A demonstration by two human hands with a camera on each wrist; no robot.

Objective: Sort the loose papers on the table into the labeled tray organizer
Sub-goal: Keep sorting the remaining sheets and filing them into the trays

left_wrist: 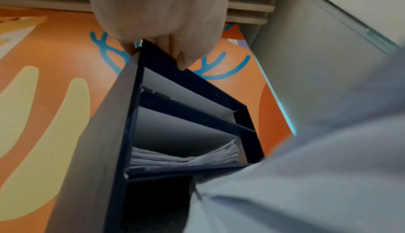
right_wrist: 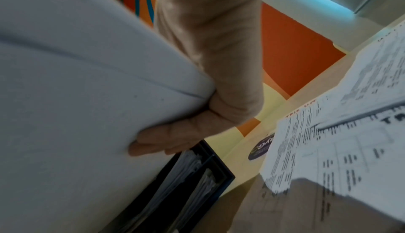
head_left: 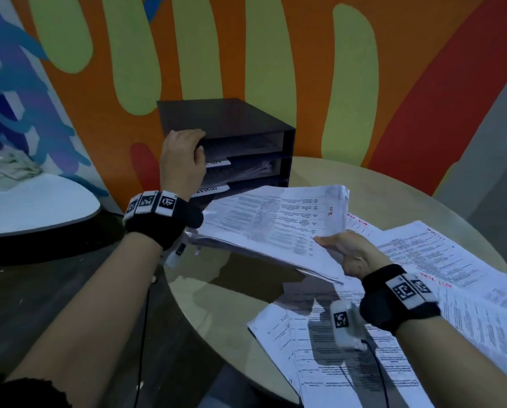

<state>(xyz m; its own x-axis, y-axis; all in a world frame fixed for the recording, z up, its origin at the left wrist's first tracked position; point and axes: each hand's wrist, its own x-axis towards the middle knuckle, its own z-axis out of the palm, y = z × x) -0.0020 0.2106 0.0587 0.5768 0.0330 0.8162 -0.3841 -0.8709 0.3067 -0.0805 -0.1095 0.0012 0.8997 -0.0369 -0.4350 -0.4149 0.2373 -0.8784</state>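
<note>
In the head view, the left hand [head_left: 184, 156] sits left of centre with its grip closed over the top front corner of the dark tray organizer [head_left: 237, 119]; the left wrist view shows the fingers [left_wrist: 184, 58] curled over the organizer's upper edge and the thumb on the other side of the corner. The organizer stands at the far edge of the round bench [head_left: 231, 304], against a painted orange and green wall [head_left: 305, 54]. Its shelves carry white labels [head_left: 217, 164], and a stack of filed sheets [left_wrist: 186, 160] lies in one of the middle shelves.

The right hand [head_left: 346, 254], right of centre, holds a thick sheaf of papers [head_left: 276, 228] by its near right corner, thumb on top and fingers [right_wrist: 157, 143] pressed up underneath. The sheaf is lifted off the bench, its far left end close to the organizer's lower shelves just beside the left wrist.

More loose papers [head_left: 423, 319] lie spread and overlapping across the lower right of the bench, printed with black text and some red marks. A second, white table [head_left: 40, 207] shows at the left edge.
</note>
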